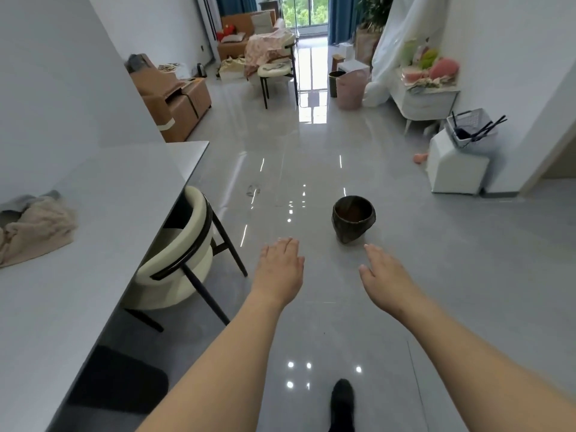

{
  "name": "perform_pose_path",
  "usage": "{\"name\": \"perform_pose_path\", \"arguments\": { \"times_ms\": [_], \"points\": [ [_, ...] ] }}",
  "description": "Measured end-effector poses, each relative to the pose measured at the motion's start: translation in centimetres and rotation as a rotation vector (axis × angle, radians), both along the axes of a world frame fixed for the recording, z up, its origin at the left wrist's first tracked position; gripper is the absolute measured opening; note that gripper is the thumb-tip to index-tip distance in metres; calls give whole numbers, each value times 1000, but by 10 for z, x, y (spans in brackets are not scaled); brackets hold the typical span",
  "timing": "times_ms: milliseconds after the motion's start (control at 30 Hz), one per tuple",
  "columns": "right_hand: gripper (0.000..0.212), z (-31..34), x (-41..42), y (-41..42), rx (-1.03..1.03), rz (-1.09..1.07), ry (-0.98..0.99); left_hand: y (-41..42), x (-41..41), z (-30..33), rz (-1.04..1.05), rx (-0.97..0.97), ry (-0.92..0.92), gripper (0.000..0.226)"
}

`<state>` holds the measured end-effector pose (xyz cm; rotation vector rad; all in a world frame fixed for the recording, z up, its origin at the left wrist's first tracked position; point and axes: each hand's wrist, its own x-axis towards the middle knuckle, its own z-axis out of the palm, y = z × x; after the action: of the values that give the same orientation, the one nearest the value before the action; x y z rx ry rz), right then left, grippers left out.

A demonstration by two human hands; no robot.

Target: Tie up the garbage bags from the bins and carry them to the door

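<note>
At the bottom we see a dark shoe (pixel 342 400) on the glossy grey floor (pixel 436 275); above it our two bare forearms reach forward. The left hand (pixel 280 269) is released, palm down, fingers straight and together, holding nothing; the right hand (pixel 385 275) is released too, fingers relaxed and a little spread, also holding nothing. Both hands are in the air above the floor, apart from each other.

Just beyond the right hand stands the bin (pixel 353 218), a small dark round one on the floor, lined with a dark bag; its mouth is open and the bag is not tied; neither hand touches it.

On the left is a grey table (pixel 109 213) with a beige cloth (pixel 34 229) lying crumpled on it; a cream chair (pixel 184 254) with black legs is pushed under the table edge.

On the right, by the wall, stands a white box (pixel 455 166) with a wire basket (pixel 470 126) on top.

Farther away a second dark bin (pixel 335 84) stands on the floor just beside a pink bucket (pixel 350 90); a brown sofa (pixel 177 98) is along the left wall; another chair (pixel 276 73) carries a pink cloth; at the far end we see a window (pixel 307 10) with blue curtains.
</note>
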<state>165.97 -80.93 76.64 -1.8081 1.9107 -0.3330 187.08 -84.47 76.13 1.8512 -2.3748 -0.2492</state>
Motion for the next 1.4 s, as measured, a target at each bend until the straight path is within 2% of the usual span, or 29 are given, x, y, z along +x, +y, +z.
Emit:
{"name": "perform_pose_path", "arguments": {
  "times_ms": [200, 333, 500, 733, 933, 1033, 1200, 1300, 1400],
  "points": [
    [54, 0, -74, -122, 54, -39, 23, -129, -83, -15, 5, 49, 75, 45],
    [54, 7, -121, -192, 14, -44, 0, -206, -146, -10, 5, 41, 137, 44],
    [55, -19, -200, -274, 103, -79, -25, -293, -212, -25, -11, 80, 92, 45],
    [53, -55, -290, -400, 225, -50, -102, -401, -266, -46, 161, 118, 66, 45],
    [52, -60, -315, -520, 235, 44, -116, -485, -285, -50, 307, 109, 126, 44],
    [50, -71, -315, -572, 241, 60, -156, -525, -289, -71, 338, 163, 138, 45],
    [48, -106, -332, -645, 287, -63, -239, -605, -306, -114, 366, 250, 242, 45],
    [53, -150, -347, -683, 415, -133, -277, -640, -317, -154, 462, 317, 367, 44],
    [51, -222, -357, -728, 492, -227, -299, -671, -326, -220, 579, 370, 444, 45]
  ]
}}
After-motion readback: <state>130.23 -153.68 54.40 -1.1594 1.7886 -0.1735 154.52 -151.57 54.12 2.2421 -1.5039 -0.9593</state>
